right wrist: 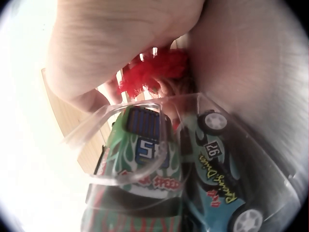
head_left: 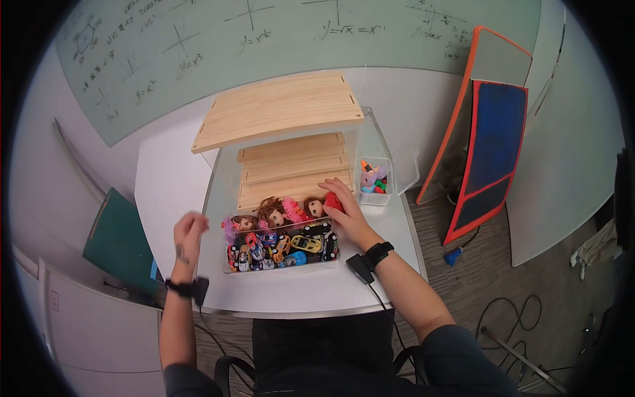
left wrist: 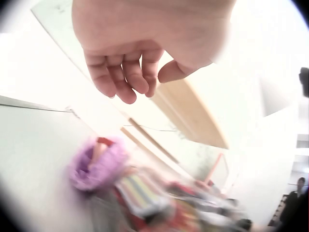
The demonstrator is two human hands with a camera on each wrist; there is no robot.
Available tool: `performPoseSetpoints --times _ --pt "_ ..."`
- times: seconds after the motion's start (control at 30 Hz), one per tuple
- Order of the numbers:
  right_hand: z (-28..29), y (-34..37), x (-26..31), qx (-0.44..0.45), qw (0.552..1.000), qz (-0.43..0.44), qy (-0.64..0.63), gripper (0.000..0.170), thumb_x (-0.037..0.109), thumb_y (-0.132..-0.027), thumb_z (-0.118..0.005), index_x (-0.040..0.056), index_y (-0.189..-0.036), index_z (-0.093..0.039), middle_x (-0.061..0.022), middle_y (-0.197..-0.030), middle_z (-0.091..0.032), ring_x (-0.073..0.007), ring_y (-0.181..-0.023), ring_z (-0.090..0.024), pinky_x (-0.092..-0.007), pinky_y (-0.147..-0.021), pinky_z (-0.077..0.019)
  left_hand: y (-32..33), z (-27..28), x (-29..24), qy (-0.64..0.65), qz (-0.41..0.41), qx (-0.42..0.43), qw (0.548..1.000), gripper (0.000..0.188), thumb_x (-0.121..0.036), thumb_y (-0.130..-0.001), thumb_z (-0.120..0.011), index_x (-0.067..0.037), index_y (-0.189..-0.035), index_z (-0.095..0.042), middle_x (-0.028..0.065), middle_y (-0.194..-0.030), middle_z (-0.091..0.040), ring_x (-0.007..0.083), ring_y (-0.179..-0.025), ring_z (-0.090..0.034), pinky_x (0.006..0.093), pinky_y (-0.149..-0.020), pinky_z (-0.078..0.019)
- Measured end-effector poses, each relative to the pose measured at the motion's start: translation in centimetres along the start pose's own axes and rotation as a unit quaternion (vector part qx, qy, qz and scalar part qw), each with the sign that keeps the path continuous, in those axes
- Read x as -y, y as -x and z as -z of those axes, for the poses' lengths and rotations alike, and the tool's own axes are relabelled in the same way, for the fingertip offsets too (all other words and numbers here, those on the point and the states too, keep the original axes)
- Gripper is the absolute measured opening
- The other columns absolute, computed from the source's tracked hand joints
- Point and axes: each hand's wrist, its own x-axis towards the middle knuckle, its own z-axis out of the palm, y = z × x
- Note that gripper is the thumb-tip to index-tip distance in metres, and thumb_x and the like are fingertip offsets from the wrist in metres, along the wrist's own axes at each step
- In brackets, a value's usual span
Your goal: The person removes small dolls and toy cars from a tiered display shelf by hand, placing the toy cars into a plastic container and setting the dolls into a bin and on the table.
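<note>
In the head view my right hand [head_left: 348, 213] is at the right end of a row of dolls, its thumb and fingers around the red-dressed doll [head_left: 333, 201]. The right wrist view shows the doll's fluffy red dress [right wrist: 161, 70] beneath that hand, just beyond the rim of a clear bin. Off the bin's left side, my left hand [head_left: 190, 229] hangs in the air with loosely bent fingers and holds nothing. Several brown-haired dolls [head_left: 272, 216] lie along the back of the clear bin [head_left: 291, 267], which is full of toy cars [head_left: 306, 245]. Near the left hand is a purple-dressed doll [left wrist: 99, 164].
Behind the dolls stands a wooden-topped clear case [head_left: 284, 106] with stepped wooden shelves [head_left: 294, 162]. A small clear container [head_left: 377, 198] of little toys is to its right. All stand on a white table [head_left: 297, 298]; a red-framed board [head_left: 489, 152] leans at the right.
</note>
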Motion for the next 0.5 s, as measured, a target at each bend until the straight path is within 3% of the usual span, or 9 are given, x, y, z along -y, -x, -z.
performPoseSetpoints --times 0.1,0.2,0.23,0.27,0.33,0.37,0.43,0.47,0.5 --pt "0.0 -0.1 -0.5 -0.018 0.999 -0.006 -0.027 0.051 0.014 -0.082 -0.061 0.0104 -0.132 -0.051 -0.0170 -0.141 -0.042 -0.0359 -0.140 -0.027 -0.0424 -0.114 -0.0210 9.1 1.9 -5.8 0.091 0.054 0.185 0.977 0.017 -0.004 -0.085 -0.047 0.000 -0.073 -0.057 0.0077 -0.071 -0.060 0.0140 -0.067 -0.058 0.0269 -0.064 -0.0473" --pt "0.0 0.0 -0.4 -0.023 0.995 -0.040 -0.089 0.051 0.010 -0.081 -0.060 0.0092 -0.132 -0.051 -0.0171 -0.138 -0.046 -0.0351 -0.138 -0.031 -0.0408 -0.113 -0.0228 16.8 1.5 -8.1 0.159 0.274 0.414 0.853 0.013 -0.001 -0.085 -0.049 0.001 -0.081 -0.062 0.0080 -0.078 -0.066 0.0155 -0.075 -0.066 0.0260 -0.068 -0.0535" --pt "0.0 -0.1 -0.2 -0.024 0.995 -0.048 -0.083 0.052 0.009 -0.080 -0.060 0.0089 -0.131 -0.052 -0.0173 -0.137 -0.046 -0.0346 -0.137 -0.032 -0.0402 -0.113 -0.0234 19.4 0.7 -6.5 0.109 0.347 0.442 0.820 0.017 -0.008 -0.089 -0.050 0.003 -0.088 -0.062 0.0118 -0.082 -0.068 0.0229 -0.072 -0.067 0.0323 -0.067 -0.0558" --pt "-0.1 -0.1 -0.1 -0.028 0.995 -0.056 -0.077 0.052 0.008 -0.080 -0.060 0.0087 -0.131 -0.052 -0.0175 -0.137 -0.047 -0.0342 -0.137 -0.034 -0.0396 -0.113 -0.0241 22.4 0.2 -4.3 0.038 0.349 0.457 0.817 0.020 -0.010 -0.089 -0.048 0.003 -0.090 -0.063 0.0122 -0.082 -0.068 0.0227 -0.073 -0.068 0.0322 -0.069 -0.0546" --pt "0.0 -0.2 -0.6 -0.029 0.994 -0.053 -0.090 0.053 0.007 -0.079 -0.060 0.0087 -0.131 -0.052 -0.0181 -0.137 -0.047 -0.0339 -0.137 -0.034 -0.0393 -0.112 -0.0246 28.1 0.6 -1.0 -0.213 0.215 0.539 0.786 0.024 -0.017 -0.091 -0.049 0.002 -0.091 -0.063 0.0141 -0.083 -0.068 0.0252 -0.075 -0.068 0.0347 -0.071 -0.0536" --pt "-0.1 0.0 -0.8 -0.034 0.993 -0.060 -0.100 0.054 0.006 -0.078 -0.060 0.0087 -0.131 -0.052 -0.0187 -0.137 -0.047 -0.0336 -0.137 -0.034 -0.0390 -0.112 -0.0251 30.5 1.2 1.1 -0.217 0.215 0.540 0.785 0.024 -0.017 -0.091 -0.049 0.002 -0.091 -0.063 0.0141 -0.083 -0.068 0.0252 -0.075 -0.068 0.0347 -0.071 -0.0536" --pt "-0.1 0.1 -0.5 -0.040 0.992 -0.065 -0.103 0.055 0.005 -0.077 -0.060 0.0088 -0.131 -0.052 -0.0197 -0.136 -0.047 -0.0331 -0.136 -0.035 -0.0382 -0.112 -0.0260 36.1 3.3 5.5 -0.278 0.332 0.564 0.703 0.027 -0.024 -0.089 -0.054 0.001 -0.096 -0.064 0.0189 -0.088 -0.069 0.0282 -0.083 -0.068 0.0373 -0.077 -0.0529" --pt "-0.2 0.3 -0.7 -0.043 0.991 -0.067 -0.107 0.055 0.005 -0.076 -0.060 0.0087 -0.131 -0.052 -0.0198 -0.136 -0.047 -0.0331 -0.136 -0.036 -0.0381 -0.112 -0.0263 39.4 5.1 7.3 -0.278 0.335 0.564 0.702 0.027 -0.024 -0.089 -0.054 0.001 -0.096 -0.064 0.0189 -0.088 -0.069 0.0282 -0.083 -0.068 0.0373 -0.077 -0.0529" --pt "-0.3 0.1 -0.9 -0.047 0.990 -0.066 -0.111 0.055 0.004 -0.076 -0.060 0.0087 -0.131 -0.052 -0.0199 -0.136 -0.047 -0.0331 -0.136 -0.036 -0.0380 -0.112 -0.0265 42.5 7.6 9.2 -0.181 0.359 0.502 0.766 0.034 -0.030 -0.088 -0.057 -0.002 -0.106 -0.064 0.0218 -0.100 -0.067 0.0251 -0.097 -0.065 0.0358 -0.086 -0.0493"
